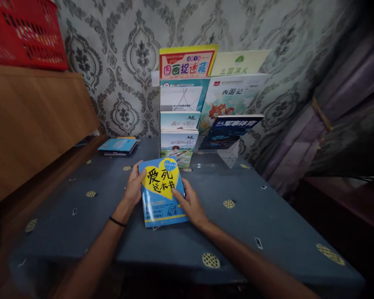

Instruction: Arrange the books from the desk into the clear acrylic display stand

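A blue book [163,207] with a yellow heart on its cover is held between both hands, its front facing me. My left hand [134,185] grips its left edge, thumb on the cover. Around the right edge is my right hand [190,203], its thumb also resting on the front; the fingers behind are hidden. Just beyond stands a clear display rack [229,155] with books in tiers. In its left column are a red and yellow picture book [187,64] and a book with a guitar player [177,147]. The right column holds a dark blue magazine [227,133].
A small stack of books [118,145] lies at the table's back left. The table [243,224] has a dark patterned cloth. A wooden cabinet [34,124] with a red basket [28,35] borders the left; a tied curtain [311,112] hangs at right.
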Tool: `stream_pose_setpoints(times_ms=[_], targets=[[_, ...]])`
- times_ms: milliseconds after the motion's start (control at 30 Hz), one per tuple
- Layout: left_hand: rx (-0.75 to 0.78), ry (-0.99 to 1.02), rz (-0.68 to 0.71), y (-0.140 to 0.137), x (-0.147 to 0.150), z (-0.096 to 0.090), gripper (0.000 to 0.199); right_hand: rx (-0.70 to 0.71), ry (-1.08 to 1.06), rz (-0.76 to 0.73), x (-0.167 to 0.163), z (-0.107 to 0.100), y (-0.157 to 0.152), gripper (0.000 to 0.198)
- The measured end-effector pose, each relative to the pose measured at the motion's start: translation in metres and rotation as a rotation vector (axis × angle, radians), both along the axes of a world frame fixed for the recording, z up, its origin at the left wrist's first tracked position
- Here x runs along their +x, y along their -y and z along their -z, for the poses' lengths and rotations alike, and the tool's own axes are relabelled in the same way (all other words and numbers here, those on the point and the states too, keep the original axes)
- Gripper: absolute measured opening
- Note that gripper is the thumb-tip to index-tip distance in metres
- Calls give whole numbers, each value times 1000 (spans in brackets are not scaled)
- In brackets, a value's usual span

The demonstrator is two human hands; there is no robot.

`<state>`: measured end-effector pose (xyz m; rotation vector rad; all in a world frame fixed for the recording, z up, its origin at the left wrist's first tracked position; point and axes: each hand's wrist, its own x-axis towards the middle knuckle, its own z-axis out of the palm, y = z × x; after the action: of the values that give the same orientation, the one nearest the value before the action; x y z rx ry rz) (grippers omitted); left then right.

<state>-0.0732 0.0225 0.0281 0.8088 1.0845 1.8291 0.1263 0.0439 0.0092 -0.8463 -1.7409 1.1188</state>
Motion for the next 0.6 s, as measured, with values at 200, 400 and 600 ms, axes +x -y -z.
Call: stream_pose_setpoints(times_ms=[200, 400, 600], targets=[[-158, -435, -163, -9, -28, 40, 42, 19, 280, -5, 13, 20, -11, 34], [-161, -723, -220, -12, -46, 48, 30, 459, 441, -6, 15, 10, -6, 28], [-151, -775, -238, -4, -41, 42, 27, 661, 506, -608, -43, 1, 12, 34]])
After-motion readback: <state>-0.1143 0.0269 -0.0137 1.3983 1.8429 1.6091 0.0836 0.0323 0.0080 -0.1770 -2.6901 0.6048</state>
